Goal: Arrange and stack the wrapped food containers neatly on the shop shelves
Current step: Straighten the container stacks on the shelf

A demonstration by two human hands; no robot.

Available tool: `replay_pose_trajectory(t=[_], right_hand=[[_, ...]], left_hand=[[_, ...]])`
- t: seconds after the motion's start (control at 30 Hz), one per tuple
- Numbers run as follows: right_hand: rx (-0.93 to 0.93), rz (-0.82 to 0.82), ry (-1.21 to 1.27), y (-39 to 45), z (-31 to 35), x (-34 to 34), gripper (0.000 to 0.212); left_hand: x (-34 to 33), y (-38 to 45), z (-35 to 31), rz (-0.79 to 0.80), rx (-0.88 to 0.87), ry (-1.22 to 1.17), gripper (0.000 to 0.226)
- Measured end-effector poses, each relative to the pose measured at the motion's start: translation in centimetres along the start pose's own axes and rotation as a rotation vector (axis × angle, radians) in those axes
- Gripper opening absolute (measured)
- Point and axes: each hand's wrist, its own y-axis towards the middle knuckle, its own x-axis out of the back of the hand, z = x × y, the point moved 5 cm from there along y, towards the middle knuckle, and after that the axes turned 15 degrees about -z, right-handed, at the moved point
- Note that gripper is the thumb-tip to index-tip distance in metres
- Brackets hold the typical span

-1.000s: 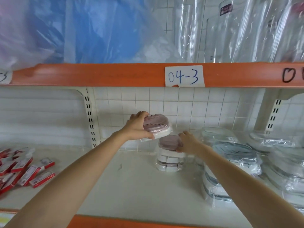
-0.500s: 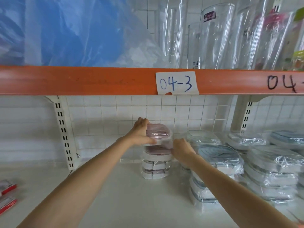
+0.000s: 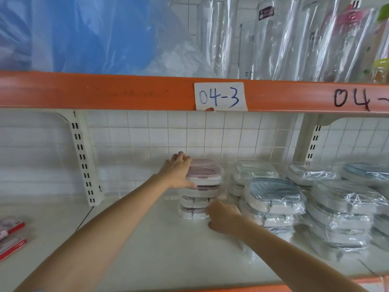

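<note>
Steadying pink stack (image 3: 200, 190) on the shelf (image 3: 147, 239): left hand (image 3: 179, 173) grips the top box's left side, right hand (image 3: 223, 218) curled at the base, grasp unclear. Light, rigid, slippery wrap; I'd hold the sides, not the film.

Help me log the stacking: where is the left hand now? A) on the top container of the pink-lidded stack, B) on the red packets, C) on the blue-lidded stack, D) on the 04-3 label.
A: the left hand rests against the top container of the pink stack, with the right hand at the stack's base.
</note>
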Motion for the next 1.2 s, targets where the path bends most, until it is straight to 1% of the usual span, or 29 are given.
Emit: replay_pose_trajectory(t=[0.1, 0.17, 0.23, 0.3, 0.43, 0.5, 0.6, 0.77, 0.87, 0.97, 1.03, 1.13, 1.2], right_hand=[[0.055, 0.002, 0.028, -0.4, 1.2, -0.7, 0.037], [0.103, -0.035, 0.051, -0.5, 2.5, -0.8, 0.038], [0.179, -0.068, 0.064, -0.6, 4.3, -1.2, 0.038], [0.242, -0.078, 0.097, -1.0, 6.3, -1.9, 0.039], [0.328, -0.059, 0.16, -2.8, 9.9, -2.9, 0.037], [0.366, -0.039, 0.169, -3.9, 10.9, -3.1, 0.038], [0.384, -0.072, 0.177, -4.8, 11.7, -2.5, 0.038], [0.356, -0.121, 0.228, -7.0, 13.5, -1.5, 0.037], [0.315, -0.139, 0.295, -9.2, 15.2, -1.6, 0.035], [0.305, -0.14, 0.312, -12.3, 17.2, -2.5, 0.032], [0.31, -0.106, 0.321, -14.6, 18.5, -3.5, 0.035], [0.331, -0.012, 0.305, -18.1, 20.2, -5.5, 0.036], [0.335, 0.039, 0.292, -20.0, 20.8, -6.8, 0.037]], left_hand=[[1.2, -2.6, 1.1, -0.06, 0.027, 0.177, 0.084], [1.7, -5.2, 2.3, -0.022, 0.067, 0.226, 0.07], [1.9, -8.5, 3.5, 0.066, 0.101, 0.244, 0.051], [1.5, -12.1, 4.5, 0.181, 0.142, 0.248, 0.041], [0.8, -18.8, 5.7, 0.38, 0.222, 0.272, 0.037], [0.8, -21.1, 5.8, 0.439, 0.243, 0.286, 0.036], [1.6, -23.1, 5.6, 0.448, 0.261, 0.267, 0.032], [3.3, -25.9, 4.9, 0.381, 0.28, 0.228, 0.026], [3.8, -29.0, 4.5, 0.351, 0.275, 0.213, 0.023], [3.5, -33.2, 4.7, 0.327, 0.288, 0.171, 0.019], [2.9, -36.4, 5.1, 0.348, 0.314, 0.123, 0.018], [1.4, -41.0, 5.3, 0.394, 0.35, 0.066, 0.02], [0.3, -43.4, 4.9, 0.42, 0.354, 0.054, 0.025]])
